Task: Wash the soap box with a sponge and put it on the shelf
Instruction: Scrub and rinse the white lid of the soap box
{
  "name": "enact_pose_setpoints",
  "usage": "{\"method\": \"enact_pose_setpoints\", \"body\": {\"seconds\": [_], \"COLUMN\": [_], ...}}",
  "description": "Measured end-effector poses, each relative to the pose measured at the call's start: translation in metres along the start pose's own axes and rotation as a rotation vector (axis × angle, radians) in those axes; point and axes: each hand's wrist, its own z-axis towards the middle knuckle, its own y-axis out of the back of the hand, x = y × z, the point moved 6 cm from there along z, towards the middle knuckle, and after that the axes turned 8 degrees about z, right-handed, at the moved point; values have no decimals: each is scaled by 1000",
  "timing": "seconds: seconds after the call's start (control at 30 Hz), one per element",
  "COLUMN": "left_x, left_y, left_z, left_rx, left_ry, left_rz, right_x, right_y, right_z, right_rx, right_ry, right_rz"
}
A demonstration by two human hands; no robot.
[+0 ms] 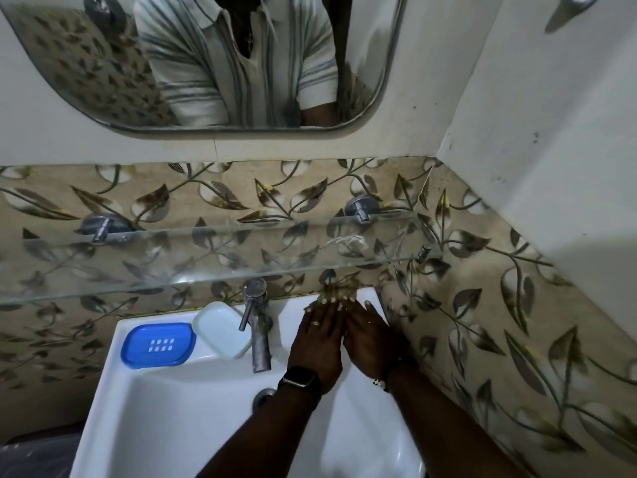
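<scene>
The blue soap box base (158, 345), with small drain holes, lies on the sink's back ledge at the left. Its pale lid (221, 329) rests beside it, just left of the tap (256, 326). The glass shelf (206, 257) runs along the wall above the sink. My left hand (319, 343) and my right hand (370, 339) lie side by side, fingers stretched flat, over the sink's back right corner. Neither holds anything. No sponge is in view.
The white sink (179, 419) has a drain (263, 396) below the tap. Patterned tiles cover the wall behind and at the right. A mirror (206, 63) hangs above. Something dark sits at the lower left (38, 453).
</scene>
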Motion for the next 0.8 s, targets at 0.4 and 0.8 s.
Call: {"method": "enact_pose_setpoints", "body": {"seconds": [0.4, 0.8], "left_x": [3, 39], "left_y": [-17, 8], "left_z": [-3, -173], "left_rx": [174, -45], "left_ry": [-2, 674], "left_rz": [1, -625], "right_x": [7, 114], "right_y": [-14, -43], "right_z": [-9, -65], "right_rx": [241, -211], "right_ry": [-244, -714], "right_rz": [-10, 785]}}
